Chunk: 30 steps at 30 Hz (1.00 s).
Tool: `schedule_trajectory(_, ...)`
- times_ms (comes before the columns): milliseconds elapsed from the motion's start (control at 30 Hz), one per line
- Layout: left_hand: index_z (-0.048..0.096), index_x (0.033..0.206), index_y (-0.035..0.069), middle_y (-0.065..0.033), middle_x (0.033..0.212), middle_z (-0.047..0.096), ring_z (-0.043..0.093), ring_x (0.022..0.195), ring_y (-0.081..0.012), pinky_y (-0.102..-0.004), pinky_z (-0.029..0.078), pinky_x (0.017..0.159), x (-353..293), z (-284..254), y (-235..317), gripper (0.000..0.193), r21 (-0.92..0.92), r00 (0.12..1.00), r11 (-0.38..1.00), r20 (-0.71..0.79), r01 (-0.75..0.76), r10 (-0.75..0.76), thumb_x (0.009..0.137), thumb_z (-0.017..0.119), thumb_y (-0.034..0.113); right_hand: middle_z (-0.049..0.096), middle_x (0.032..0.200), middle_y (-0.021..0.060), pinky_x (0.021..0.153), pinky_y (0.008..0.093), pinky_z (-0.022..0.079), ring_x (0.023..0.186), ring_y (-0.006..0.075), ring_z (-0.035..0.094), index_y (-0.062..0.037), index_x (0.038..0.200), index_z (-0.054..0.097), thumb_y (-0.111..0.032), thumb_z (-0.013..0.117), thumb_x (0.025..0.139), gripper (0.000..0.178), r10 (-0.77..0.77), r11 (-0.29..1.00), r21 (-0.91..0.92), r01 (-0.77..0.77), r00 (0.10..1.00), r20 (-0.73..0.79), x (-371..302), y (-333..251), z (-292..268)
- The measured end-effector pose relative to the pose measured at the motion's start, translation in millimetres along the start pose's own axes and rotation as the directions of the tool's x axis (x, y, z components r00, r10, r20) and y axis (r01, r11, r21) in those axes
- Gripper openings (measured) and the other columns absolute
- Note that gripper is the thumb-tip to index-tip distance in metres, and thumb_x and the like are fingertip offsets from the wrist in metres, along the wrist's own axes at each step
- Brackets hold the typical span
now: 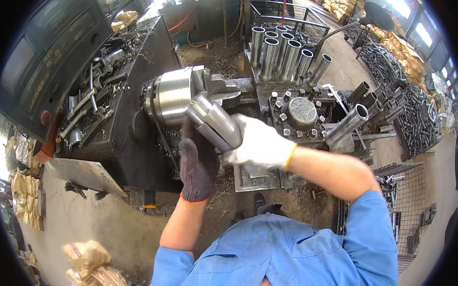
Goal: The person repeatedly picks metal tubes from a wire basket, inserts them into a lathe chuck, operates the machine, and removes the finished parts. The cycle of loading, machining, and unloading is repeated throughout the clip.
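Observation:
A shiny metal tube [215, 123] is tilted just in front of the lathe chuck [174, 95], partly overlapping its jaws. My right hand [262, 143], in a white glove with a yellow cuff, is wrapped round the tube's near end. My left hand [198, 168], in a dark glove with an orange cuff, is raised beside the tube's lower left side, below the chuck. Its fingers are dark and partly hidden there, so whether they grip the tube is unclear. Motion slightly blurs the tube and right glove.
Several upright tubes [268, 59] stand behind the carriage. A bolted tool post [302, 113] is right of my right hand, with a slanted tube [347, 124] beyond it. Metal scraps [90, 98] lie on the headstock at left. A wire basket [410, 202] stands at right.

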<state>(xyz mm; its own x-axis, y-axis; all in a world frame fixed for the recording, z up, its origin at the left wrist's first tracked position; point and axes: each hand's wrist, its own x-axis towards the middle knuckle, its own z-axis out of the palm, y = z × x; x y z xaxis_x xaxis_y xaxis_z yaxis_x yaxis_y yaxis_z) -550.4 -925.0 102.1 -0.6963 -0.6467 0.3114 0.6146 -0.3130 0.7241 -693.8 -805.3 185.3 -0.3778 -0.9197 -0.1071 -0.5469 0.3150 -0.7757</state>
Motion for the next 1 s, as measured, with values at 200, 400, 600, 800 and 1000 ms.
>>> schedule_trajectory(200,0.054,0.150,0.003,-0.0133,0.134,0.068,0.067,0.119,-0.0251,-0.0440,0.052,0.106,-13,-65,-18,0.065,0.300,0.988,0.950,-0.144,0.091,-0.049,0.106,0.065,0.049,0.072,0.115,0.0206,0.090,0.0483,0.059,0.100,0.0393,0.074,-0.0037,0.130,0.064,-0.022,0.077,0.080,0.055,-0.344,0.428,-0.896,0.122,0.938,-0.037,84,33,-137)
schedule_trajectory(400,0.063,0.136,0.005,-0.0113,0.120,0.072,0.070,0.107,-0.0246,-0.0415,0.058,0.090,-143,-176,-49,0.046,0.998,0.999,0.044,-0.040,0.041,-0.027,0.107,0.061,0.042,0.077,0.104,0.0187,0.088,0.0470,0.060,0.102,0.0360,0.076,-0.0061,0.113,0.072,-0.025,0.083,0.069,0.049,0.049,0.390,-0.903,0.178,0.976,0.214,164,118,-136)
schedule_trajectory(600,0.063,0.132,0.010,-0.0119,0.119,0.071,0.069,0.099,-0.0230,-0.0413,0.057,0.089,-238,-238,-35,0.039,0.022,0.505,0.956,-0.853,0.291,-0.134,0.104,0.067,0.037,0.076,0.123,0.0233,0.100,0.0441,0.056,0.115,0.0362,0.073,0.0009,0.134,0.068,-0.034,0.087,0.065,0.080,0.152,0.747,-0.650,0.138,0.917,0.369,194,156,-134)
schedule_trajectory(800,0.067,0.111,0.014,-0.0025,0.088,0.062,0.056,0.075,-0.0180,-0.0332,0.046,0.068,-263,-262,0,0.023,0.081,0.390,0.983,-0.921,0.167,0.009,0.105,0.067,0.037,0.074,0.124,0.0252,0.098,0.0449,0.057,0.113,0.0375,0.072,0.0028,0.141,0.063,-0.037,0.086,0.066,0.088,0.149,0.813,-0.570,0.117,0.905,0.399,187,149,-115)
schedule_trajectory(1000,0.065,0.113,0.007,-0.0073,0.082,0.064,0.055,0.064,-0.0174,-0.0317,0.046,0.060,-229,-267,21,0.041,0.175,0.380,0.957,-0.922,0.231,0.076,0.108,0.062,0.048,0.072,0.126,0.0256,0.102,0.0480,0.056,0.115,0.0395,0.071,-0.0009,0.146,0.057,-0.043,0.084,0.070,0.091,0.041,0.801,-0.571,0.179,0.935,0.352,191,134,-104)
